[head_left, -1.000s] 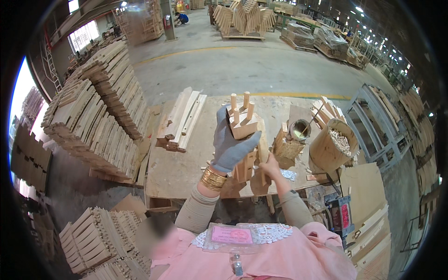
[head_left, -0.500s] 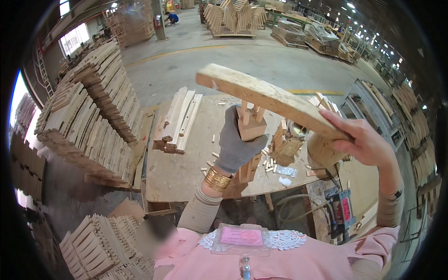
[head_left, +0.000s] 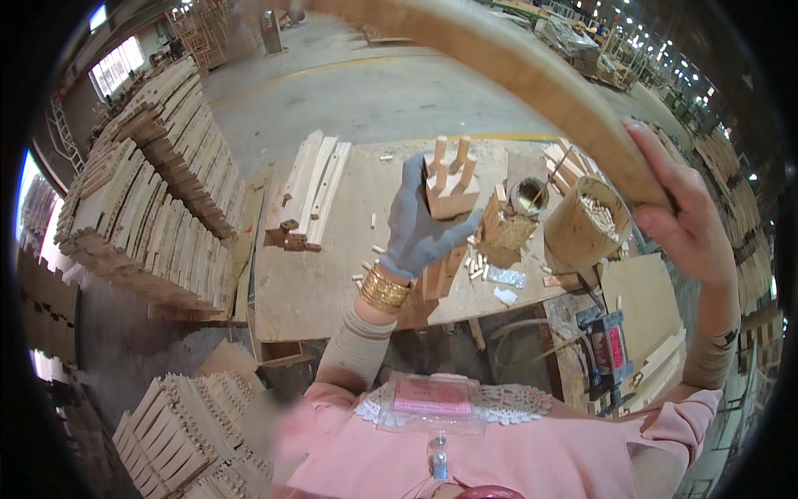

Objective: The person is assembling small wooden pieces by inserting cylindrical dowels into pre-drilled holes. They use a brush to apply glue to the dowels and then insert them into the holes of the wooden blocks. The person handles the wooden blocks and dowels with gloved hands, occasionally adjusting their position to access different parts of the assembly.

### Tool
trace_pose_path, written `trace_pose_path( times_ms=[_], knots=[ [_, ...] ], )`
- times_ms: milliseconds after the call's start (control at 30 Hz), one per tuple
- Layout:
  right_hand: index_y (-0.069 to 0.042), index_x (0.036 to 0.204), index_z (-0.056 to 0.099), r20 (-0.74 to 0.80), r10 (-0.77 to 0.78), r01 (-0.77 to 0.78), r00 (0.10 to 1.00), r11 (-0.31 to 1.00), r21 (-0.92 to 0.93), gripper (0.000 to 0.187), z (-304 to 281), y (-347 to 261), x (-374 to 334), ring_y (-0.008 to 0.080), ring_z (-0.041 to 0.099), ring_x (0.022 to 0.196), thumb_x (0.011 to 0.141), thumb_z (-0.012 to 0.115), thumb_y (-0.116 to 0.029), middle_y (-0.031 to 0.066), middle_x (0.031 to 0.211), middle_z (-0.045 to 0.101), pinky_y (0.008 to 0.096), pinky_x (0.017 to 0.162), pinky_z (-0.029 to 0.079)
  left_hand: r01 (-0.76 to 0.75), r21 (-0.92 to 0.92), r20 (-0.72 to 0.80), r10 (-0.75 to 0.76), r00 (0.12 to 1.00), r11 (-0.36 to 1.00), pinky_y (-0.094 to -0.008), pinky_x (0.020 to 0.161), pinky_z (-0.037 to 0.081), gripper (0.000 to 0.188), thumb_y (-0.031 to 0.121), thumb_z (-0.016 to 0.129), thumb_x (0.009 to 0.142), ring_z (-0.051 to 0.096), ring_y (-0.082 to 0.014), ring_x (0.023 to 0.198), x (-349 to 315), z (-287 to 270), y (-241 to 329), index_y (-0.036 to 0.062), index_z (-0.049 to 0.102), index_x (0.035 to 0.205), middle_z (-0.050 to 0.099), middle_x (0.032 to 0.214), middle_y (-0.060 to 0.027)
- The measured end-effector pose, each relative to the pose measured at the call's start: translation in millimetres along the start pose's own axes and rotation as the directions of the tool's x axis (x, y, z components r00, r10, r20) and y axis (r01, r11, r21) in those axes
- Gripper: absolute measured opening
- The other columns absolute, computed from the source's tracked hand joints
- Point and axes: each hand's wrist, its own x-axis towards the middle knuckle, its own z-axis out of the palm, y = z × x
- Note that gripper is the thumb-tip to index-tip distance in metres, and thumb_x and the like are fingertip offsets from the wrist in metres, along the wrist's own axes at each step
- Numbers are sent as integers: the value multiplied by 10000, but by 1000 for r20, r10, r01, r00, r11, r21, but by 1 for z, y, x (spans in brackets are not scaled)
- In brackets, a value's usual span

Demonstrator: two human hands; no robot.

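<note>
My left hand (head_left: 422, 231), in a grey glove, is wrapped round an upright wooden piece (head_left: 454, 200) above the table. Several dowels (head_left: 462, 153) stick up from its top end. My bare right hand (head_left: 688, 218) grips one end of a long, slightly curved wooden bar (head_left: 540, 81), fingers on top and thumb below. The bar is raised over the far right of the table, apart from the dowels; its far end runs out at the top of the picture and is blurred.
On the worktable (head_left: 332, 291) lie drilled wooden rails (head_left: 309, 193) and loose dowels (head_left: 477, 266). A tub (head_left: 573, 237) of dowels stands near a small can (head_left: 527, 198) beside a wood block (head_left: 504, 231). Tall stacks of wooden parts (head_left: 137, 224) rise at left.
My right hand has lifted the wooden bar up and outward, away from the dowels. My left hand still holds the upright piece. The tub now shows more fully.
</note>
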Motion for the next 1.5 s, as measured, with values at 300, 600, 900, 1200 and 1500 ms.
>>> trace_pose_path(
  times_ms=[300, 600, 900, 1200, 1500],
  knots=[
    [-39, 1275, 445, 107, 230, -236, 967, 971, 46, 534, 4, 20, -4, 131, 495, 610, 759, 574, -80, 100, 855, 597, 262, 591, 411, -72, 404, -43, 98, 994, 912, -304, 682, 496, 605, 188, 762, 612, 589, -196, 793, 0, -4, -10, 58, 367, 1051, 547, 921, -103],
    [-50, 1327, 373, 126, 263, -273, 956, 959, 69, 532, 9, 28, -12, 37, 407, 500, 816, 495, -136, 3, 705, 533, 199, 440, 328, -29, 459, -57, 61, 996, 888, -312, 697, 499, 658, 196, 769, 592, 589, -201, 839, -4, -5, -8, 55, 365, 1092, 547, 955, -105],
    [-9, 1301, 395, 175, 179, -177, 968, 984, -27, 570, 10, 20, -24, 94, 449, 547, 756, 540, -95, 86, 834, 590, 228, 531, 391, 33, 356, 17, -42, 999, 934, -263, 723, 501, 686, 87, 764, 629, 551, -145, 873, -6, -2, 1, 40, 305, 1136, 503, 1003, -89],
    [-5, 1304, 389, 114, 129, -138, 985, 988, 72, 527, 32, 21, -27, 105, 517, 669, 815, 534, -135, 103, 1081, 589, 230, 577, 412, 32, 358, 4, -35, 999, 933, -268, 702, 485, 625, 133, 759, 604, 555, -150, 826, -7, -7, 0, 59, 345, 1066, 521, 910, -59],
    [-205, 1351, 340, 3, 672, -640, 741, 704, 310, 533, 243, 69, -46, 272, 587, 827, 854, 530, -247, 166, 907, 622, 358, 741, 458, -239, 583, 215, 136, 967, 776, -290, 787, 468, 796, 52, 780, 597, 539, -185, 917, -43, -47, 20, 32, 277, 1214, 480, 1066, -94]
  ],
)
